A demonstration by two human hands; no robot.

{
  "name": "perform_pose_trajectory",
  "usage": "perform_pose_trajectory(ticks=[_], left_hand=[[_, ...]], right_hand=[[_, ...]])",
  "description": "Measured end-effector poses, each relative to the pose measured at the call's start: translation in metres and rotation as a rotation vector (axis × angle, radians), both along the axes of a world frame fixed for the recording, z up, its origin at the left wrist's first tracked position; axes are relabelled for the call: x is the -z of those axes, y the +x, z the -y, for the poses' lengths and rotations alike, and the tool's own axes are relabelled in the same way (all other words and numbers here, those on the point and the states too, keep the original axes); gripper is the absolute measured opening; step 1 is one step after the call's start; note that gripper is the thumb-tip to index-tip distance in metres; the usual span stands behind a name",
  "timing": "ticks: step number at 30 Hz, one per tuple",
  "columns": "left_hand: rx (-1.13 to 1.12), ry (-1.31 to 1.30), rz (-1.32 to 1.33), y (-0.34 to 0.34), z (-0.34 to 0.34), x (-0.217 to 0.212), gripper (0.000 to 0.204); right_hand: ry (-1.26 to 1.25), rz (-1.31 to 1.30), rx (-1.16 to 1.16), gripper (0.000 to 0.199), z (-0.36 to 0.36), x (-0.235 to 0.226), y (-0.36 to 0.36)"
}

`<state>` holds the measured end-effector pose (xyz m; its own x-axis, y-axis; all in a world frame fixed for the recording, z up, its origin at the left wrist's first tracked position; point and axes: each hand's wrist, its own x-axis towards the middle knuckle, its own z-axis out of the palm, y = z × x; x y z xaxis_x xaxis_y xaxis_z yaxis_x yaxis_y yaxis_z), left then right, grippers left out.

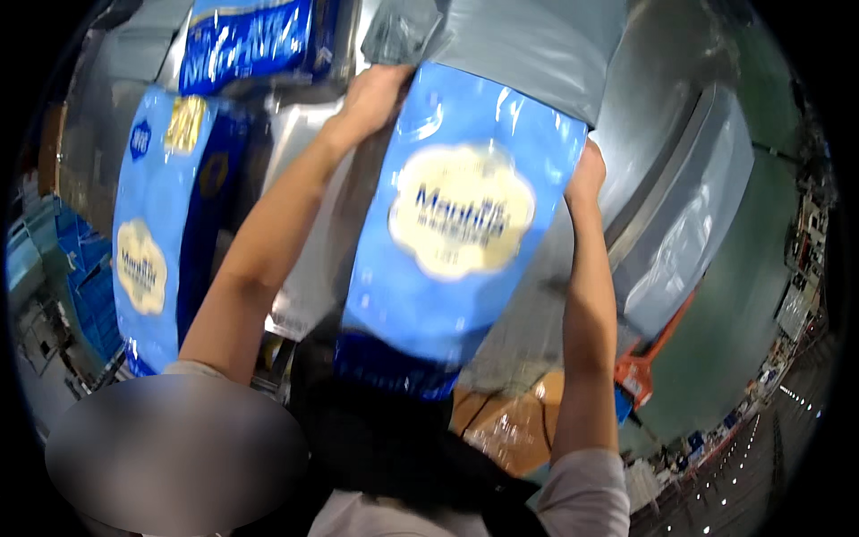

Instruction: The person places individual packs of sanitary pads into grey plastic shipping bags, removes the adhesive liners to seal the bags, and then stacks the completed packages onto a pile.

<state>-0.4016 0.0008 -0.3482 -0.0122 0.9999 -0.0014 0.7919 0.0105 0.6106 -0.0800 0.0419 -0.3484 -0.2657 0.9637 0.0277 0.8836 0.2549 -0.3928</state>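
Observation:
A large light-blue soft package (pixel 456 313) with a cream scalloped label and a dark-blue near end lies lengthwise in front of me. Its far end meets a grey plastic mailing bag (pixel 546 45), whose edge crosses the package there. At the package's far left corner, my left hand (pixel 376 98) is closed where the grey plastic and the package meet; its fingertips are partly hidden. My right hand (pixel 587 172) grips the far right edge of the package, just below the bag's edge, with most fingers hidden behind it.
Another light-blue package (pixel 143 215) stands at the left, and a dark-blue one (pixel 255 45) lies beyond it. A filled grey bag (pixel 689 224) rests at the right of the metal table (pixel 653 116). Below are an orange tool-like object (pixel 635 371) and a cardboard box (pixel 510 434).

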Motion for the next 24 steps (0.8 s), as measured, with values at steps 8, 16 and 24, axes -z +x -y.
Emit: perform_pose_trajectory(ticks=[8,16,24], left_hand=[[0.362,-0.601,0.047,0.011,0.352,-0.015,0.025],[-0.067,-0.872,1.11,0.056,0.359,-0.064,0.023],[-0.119,-0.699,0.463,0.018,0.36,0.001,0.021]], right_hand=[[-0.768,0.26,-0.24,0.03,0.363,-0.022,0.047],[-0.403,-0.385,-0.082,0.028,0.433,-0.009,-0.001],[-0.434,0.106,0.186,0.03,0.39,0.008,0.031]])
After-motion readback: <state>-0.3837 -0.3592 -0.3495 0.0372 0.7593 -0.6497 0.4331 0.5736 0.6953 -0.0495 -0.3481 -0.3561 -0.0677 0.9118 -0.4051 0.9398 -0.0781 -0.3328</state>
